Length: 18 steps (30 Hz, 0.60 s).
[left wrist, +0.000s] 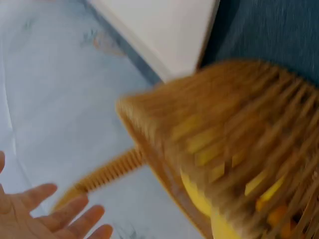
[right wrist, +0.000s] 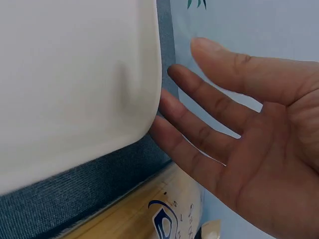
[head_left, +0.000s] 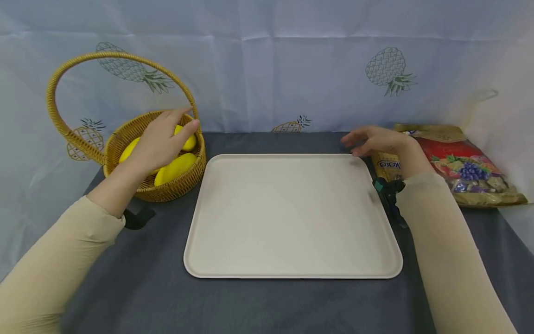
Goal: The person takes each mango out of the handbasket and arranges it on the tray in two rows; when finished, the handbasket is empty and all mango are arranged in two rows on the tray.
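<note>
In the head view my left hand (head_left: 160, 141) reaches over a woven basket (head_left: 183, 183) with a tall arched handle (head_left: 52, 93). Several yellow fruits (head_left: 177, 169) lie inside, partly hidden by that hand. The left wrist view shows its fingers (left wrist: 70, 219) spread and holding nothing, beside the blurred wicker wall. My right hand (head_left: 379, 140) is at the far right corner of a cream tray (head_left: 292, 215). Up close in the right wrist view, its fingers (right wrist: 214, 102) are relaxed and parted, with the lower fingertips right at the tray's rim and nothing in the palm.
A red and gold bag with fruit pictures (head_left: 471, 167) lies at the right, and a smaller golden packet (head_left: 385, 164) is next to it, partly behind the right wrist. Dark cloth (head_left: 258, 306) covers the table. Behind hangs a pale curtain (head_left: 292, 83) printed with pineapples.
</note>
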Tool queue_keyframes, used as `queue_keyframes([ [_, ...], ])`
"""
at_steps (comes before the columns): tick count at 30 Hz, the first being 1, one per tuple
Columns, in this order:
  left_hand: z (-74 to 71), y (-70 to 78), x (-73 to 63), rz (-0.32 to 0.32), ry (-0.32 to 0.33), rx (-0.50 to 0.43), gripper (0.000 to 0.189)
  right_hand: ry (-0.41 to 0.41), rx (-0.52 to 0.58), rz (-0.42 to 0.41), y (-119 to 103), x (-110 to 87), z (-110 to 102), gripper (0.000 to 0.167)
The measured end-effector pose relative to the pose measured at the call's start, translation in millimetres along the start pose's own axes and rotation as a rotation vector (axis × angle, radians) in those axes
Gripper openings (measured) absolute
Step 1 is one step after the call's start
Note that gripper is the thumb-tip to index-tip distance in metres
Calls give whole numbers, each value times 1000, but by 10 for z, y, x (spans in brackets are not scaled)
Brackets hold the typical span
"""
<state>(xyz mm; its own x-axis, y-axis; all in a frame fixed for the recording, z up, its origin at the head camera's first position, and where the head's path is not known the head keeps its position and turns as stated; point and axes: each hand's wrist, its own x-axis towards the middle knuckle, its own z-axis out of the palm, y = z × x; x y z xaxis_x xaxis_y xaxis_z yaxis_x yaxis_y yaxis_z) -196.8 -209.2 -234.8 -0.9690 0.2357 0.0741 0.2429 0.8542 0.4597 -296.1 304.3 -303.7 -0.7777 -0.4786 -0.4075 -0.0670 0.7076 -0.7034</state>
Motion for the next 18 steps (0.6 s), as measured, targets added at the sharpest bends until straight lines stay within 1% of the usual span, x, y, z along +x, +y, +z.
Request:
queue_keyframes([
  [3, -107, -142, 66, -40, -17, -52, 72, -31, 3, -1, -5, 35, 12, 58],
  [6, -187, -260, 137, -101, -51, -85, 74, -45, -9, 9, -3, 66, 25, 57],
  [11, -308, -429, 261, -203, -101, -159, 76, -53, -58, 65, -7, 101, 42, 56],
  [14, -366, -507, 354, -262, -116, -231, 78, -56, -69, 96, -4, 113, 46, 56],
  [18, -424, -625, 462, -358, -133, -328, 82, -42, -72, 109, -2, 135, 59, 56],
])
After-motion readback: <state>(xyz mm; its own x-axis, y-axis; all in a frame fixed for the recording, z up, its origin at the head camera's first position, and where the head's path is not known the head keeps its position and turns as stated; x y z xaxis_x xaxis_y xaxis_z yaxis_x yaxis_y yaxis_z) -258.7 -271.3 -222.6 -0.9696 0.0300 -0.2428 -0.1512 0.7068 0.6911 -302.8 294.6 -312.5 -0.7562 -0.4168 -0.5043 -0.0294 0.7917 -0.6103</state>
